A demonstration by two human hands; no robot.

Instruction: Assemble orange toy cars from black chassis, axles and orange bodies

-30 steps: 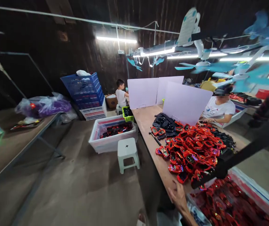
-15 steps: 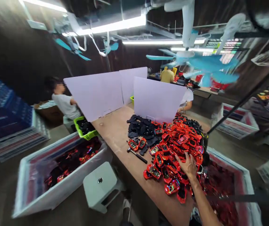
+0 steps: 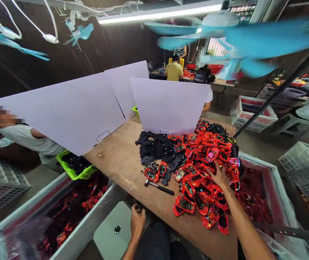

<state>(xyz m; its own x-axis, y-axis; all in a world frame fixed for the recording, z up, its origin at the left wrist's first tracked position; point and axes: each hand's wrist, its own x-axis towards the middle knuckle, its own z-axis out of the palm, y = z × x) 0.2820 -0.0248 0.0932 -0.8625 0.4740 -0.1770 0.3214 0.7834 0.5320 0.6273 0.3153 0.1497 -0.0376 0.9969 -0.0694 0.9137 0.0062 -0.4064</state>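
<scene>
My right hand (image 3: 219,177) lies on a heap of red toy devices (image 3: 211,159) on the wooden table (image 3: 122,159), fingers spread over them and gripping nothing that I can see. My left hand (image 3: 137,221) is low at the table's near edge, beside a pale plastic stool (image 3: 111,234), with its fingers curled round something dark that I cannot make out. A pile of black plastic parts (image 3: 157,148) lies behind the red heap. A small hammer (image 3: 158,187) rests on the table between my hands.
White divider boards (image 3: 70,108) stand across the table. A white tub (image 3: 89,220) of red and black parts and a green basket (image 3: 74,168) sit at the left, another tub (image 3: 259,187) at the right. Other people work at the left and in the background. Blue ceiling fans spin overhead.
The view has swung right and down toward the table. My right hand went from the table's edge onto the red heap. My left hand has come into view near the stool.
</scene>
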